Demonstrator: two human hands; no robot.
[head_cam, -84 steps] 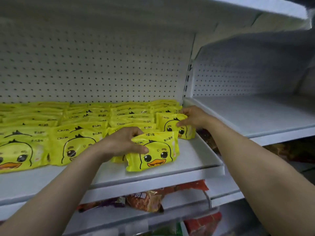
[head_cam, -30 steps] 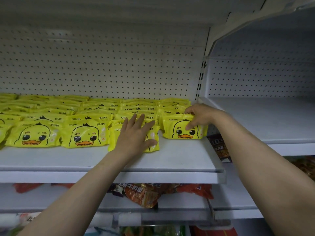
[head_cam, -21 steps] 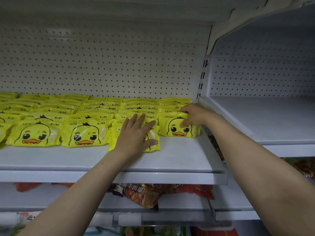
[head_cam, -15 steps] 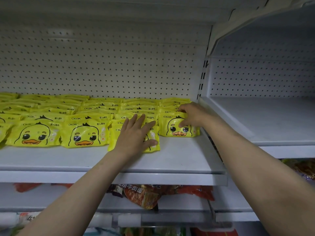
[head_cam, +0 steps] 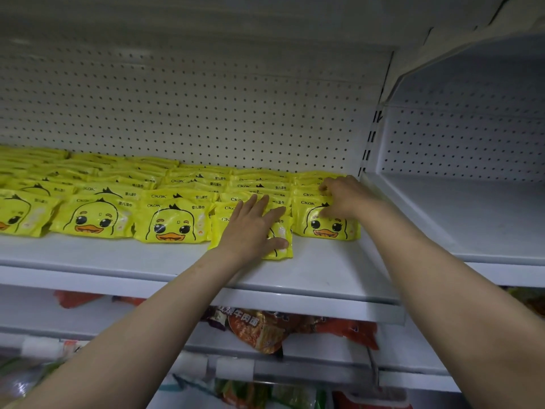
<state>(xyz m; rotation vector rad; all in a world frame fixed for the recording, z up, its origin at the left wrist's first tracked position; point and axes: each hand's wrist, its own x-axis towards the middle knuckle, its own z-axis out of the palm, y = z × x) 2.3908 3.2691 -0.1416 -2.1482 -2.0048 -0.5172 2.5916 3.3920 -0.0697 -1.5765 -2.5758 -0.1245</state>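
Note:
Several yellow duck-face packs stand in rows on a white shelf [head_cam: 309, 273]. My left hand [head_cam: 253, 228] lies flat with straight fingers on the front pack of the fourth row [head_cam: 280, 231], which sits a little forward of its neighbours. My right hand [head_cam: 345, 197] curls its fingers over the top edge of the rightmost front pack [head_cam: 327, 225], thumb on its face. More packs [head_cam: 174, 219] line up to the left.
A perforated white back panel [head_cam: 206, 113] rises behind the rows. To the right is a bare white shelf bay [head_cam: 472, 219] behind an upright divider [head_cam: 368, 149]. Red and orange snack bags [head_cam: 256, 329] lie on the lower shelf.
My left hand went from gripping a lifted pack to lying flat on it in its row. My right hand has kept hold of the rightmost pack, shifting it slightly.

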